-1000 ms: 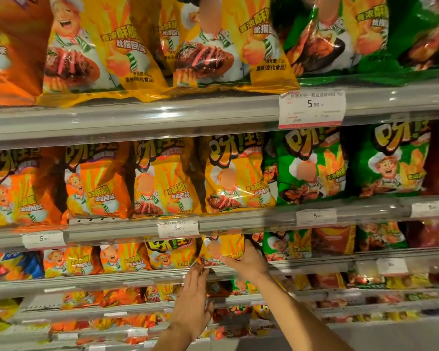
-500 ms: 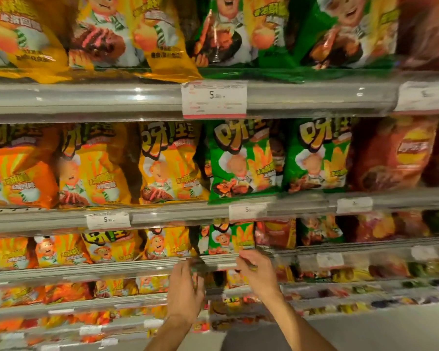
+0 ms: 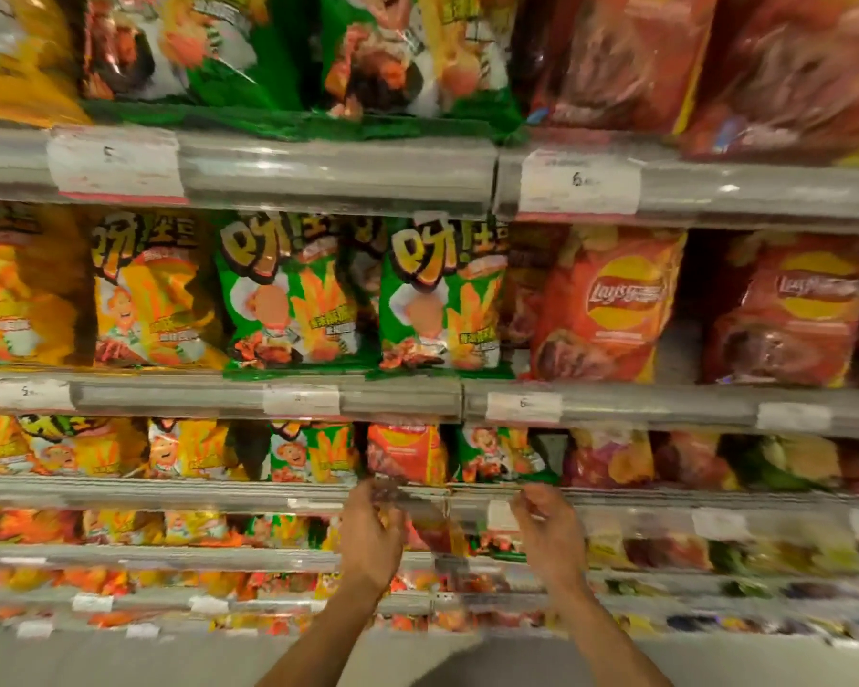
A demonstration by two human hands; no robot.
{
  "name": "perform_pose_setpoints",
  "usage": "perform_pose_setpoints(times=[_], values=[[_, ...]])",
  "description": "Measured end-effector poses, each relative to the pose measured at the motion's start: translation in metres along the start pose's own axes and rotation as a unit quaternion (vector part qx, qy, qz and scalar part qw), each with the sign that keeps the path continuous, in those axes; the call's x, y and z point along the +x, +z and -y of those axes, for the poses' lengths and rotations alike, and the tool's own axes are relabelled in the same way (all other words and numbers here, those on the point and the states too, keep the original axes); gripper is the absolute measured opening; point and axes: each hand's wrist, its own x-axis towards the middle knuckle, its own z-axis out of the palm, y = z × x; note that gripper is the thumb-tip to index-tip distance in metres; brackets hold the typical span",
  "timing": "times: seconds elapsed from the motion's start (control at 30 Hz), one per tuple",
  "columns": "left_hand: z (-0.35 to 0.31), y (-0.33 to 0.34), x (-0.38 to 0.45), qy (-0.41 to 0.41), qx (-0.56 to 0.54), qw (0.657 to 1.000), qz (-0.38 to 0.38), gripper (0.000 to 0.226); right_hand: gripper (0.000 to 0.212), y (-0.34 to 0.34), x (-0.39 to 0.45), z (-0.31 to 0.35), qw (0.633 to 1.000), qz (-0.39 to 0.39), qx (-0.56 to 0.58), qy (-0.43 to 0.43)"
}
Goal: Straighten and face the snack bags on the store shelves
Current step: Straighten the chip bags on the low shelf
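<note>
A: Where's the red bag (image 3: 406, 451)?
B: On the shelf rail (image 3: 169, 490), right above the left hand (image 3: 372, 530).
A: Grip?
B: Both curled at the rail; right hand (image 3: 546, 525) too. Too blurry to tell what they're pinching.

Both hands (image 3: 459, 530) before the shelf rail (image 3: 169, 493) — snack bags (image 3: 405, 451) behind it, on tiered shelves.

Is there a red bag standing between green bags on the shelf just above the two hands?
Yes. A red bag stands between one green bag and another green bag on that shelf.
</note>
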Motion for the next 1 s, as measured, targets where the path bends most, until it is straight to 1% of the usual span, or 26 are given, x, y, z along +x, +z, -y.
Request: perform_pose_setpoints(times=[0.07, 0.17, 0.23, 0.3, 0.37, 0.4, 0.47, 0.5, 0.6, 0.7, 0.8, 0.9, 0.97, 1.0], values=[[-0.011, 0.007, -0.005, 0.001, -0.006, 1.000, -0.008, 0.034, 0.014, -0.011, 0.008, -0.002, 1.000, -0.007, -0.005, -0.025], [-0.021, 0.014, -0.007, -0.010, 0.007, 0.999, -0.036, 0.039, 0.022, -0.020, 0.024, 0.000, 1.000, 0.013, 0.015, -0.021], [-0.026, 0.015, -0.002, -0.011, 0.026, 0.998, -0.053, 0.040, 0.028, -0.020, 0.036, 0.003, 0.999, 0.013, -0.003, -0.033], [-0.032, 0.016, 0.006, 0.009, 0.035, 0.998, -0.056, 0.038, 0.042, -0.018, 0.047, 0.007, 0.998, 0.021, -0.048, -0.047], [-0.036, 0.018, 0.016, 0.031, 0.029, 0.998, -0.048, 0.036, 0.060, -0.017, 0.057, 0.011, 0.995, 0.038, -0.083, -0.043], [-0.037, 0.019, 0.022, 0.028, 0.023, 0.998, -0.042, 0.039, 0.068, -0.016, 0.062, 0.012, 0.994, 0.052, -0.093, -0.037], [-0.038, 0.021, 0.036, -0.005, 0.005, 1.000, -0.028, 0.050, 0.081, -0.014, 0.073, 0.014, 0.990, 0.084, -0.107, -0.025], [-0.038, 0.022, 0.042, -0.015, -0.010, 0.999, -0.026, 0.049, 0.087, -0.013, 0.078, 0.015, 0.989, 0.101, -0.108, -0.017], [-0.039, 0.020, 0.055, -0.010, -0.060, 0.998, -0.014, 0.038, 0.099, -0.010, 0.092, 0.017, 0.987, 0.144, -0.068, 0.012], [-0.035, 0.014, 0.065, -0.027, -0.101, 0.994, 0.029, 0.047, 0.108, -0.005, 0.107, 0.016, 0.981, 0.179, -0.069, 0.036], [-0.032, 0.006, 0.075, -0.055, -0.106, 0.990, 0.073, 0.051, 0.110, -0.001, 0.118, 0.014, 0.975, 0.202, -0.083, 0.045], [-0.030, 0.001, 0.084, -0.084, -0.131, 0.981, 0.119, 0.057, 0.104, 0.003, 0.125, 0.013, 0.972, 0.219, -0.069, 0.044], [-0.029, -0.002, 0.091, -0.096, -0.133, 0.977, 0.135, 0.054, 0.098, 0.007, 0.128, 0.014, 0.970, 0.229, -0.062, 0.050], [-0.029, -0.003, 0.094, -0.093, -0.127, 0.977, 0.141, 0.049, 0.096, 0.008, 0.129, 0.014, 0.969, 0.233, -0.052, 0.056]])
